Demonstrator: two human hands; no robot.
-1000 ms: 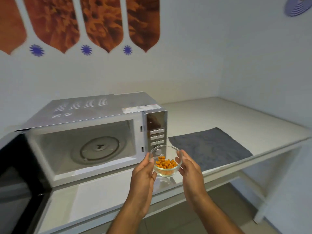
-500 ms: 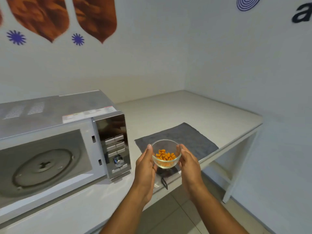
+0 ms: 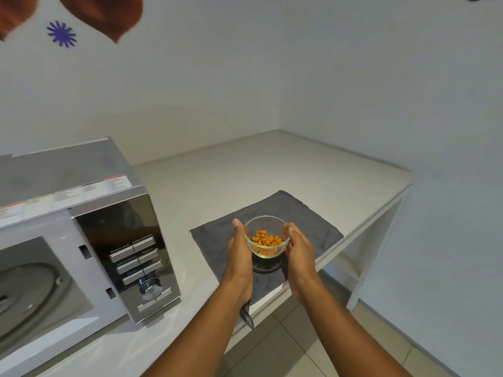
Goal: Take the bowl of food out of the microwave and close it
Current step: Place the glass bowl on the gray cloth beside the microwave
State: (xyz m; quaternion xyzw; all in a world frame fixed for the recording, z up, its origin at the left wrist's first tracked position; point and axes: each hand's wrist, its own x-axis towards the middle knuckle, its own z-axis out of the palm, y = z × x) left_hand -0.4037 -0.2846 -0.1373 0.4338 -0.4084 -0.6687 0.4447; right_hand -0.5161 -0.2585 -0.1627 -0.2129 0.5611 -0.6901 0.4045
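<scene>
A small clear glass bowl (image 3: 267, 248) of orange food pieces hangs just above a grey cloth (image 3: 313, 221); its shadow falls on the cloth below. My left hand (image 3: 239, 251) cups the bowl's left side and my right hand (image 3: 298, 250) its right side. The silver microwave (image 3: 81, 191) stands on the left of the white counter (image 3: 272, 164). Its cavity with the glass turntable (image 3: 27, 292) is exposed; the door is out of view to the left.
The counter ends in an edge at the right and front, with tiled floor (image 3: 313, 349) below. White walls close the back and right sides. The microwave's control panel (image 3: 136, 259) with buttons and a knob faces me.
Both hands have carried the bowl to the right, away from the microwave, and lower over the grey cloth. My view has swung right, so the open door has left the frame.
</scene>
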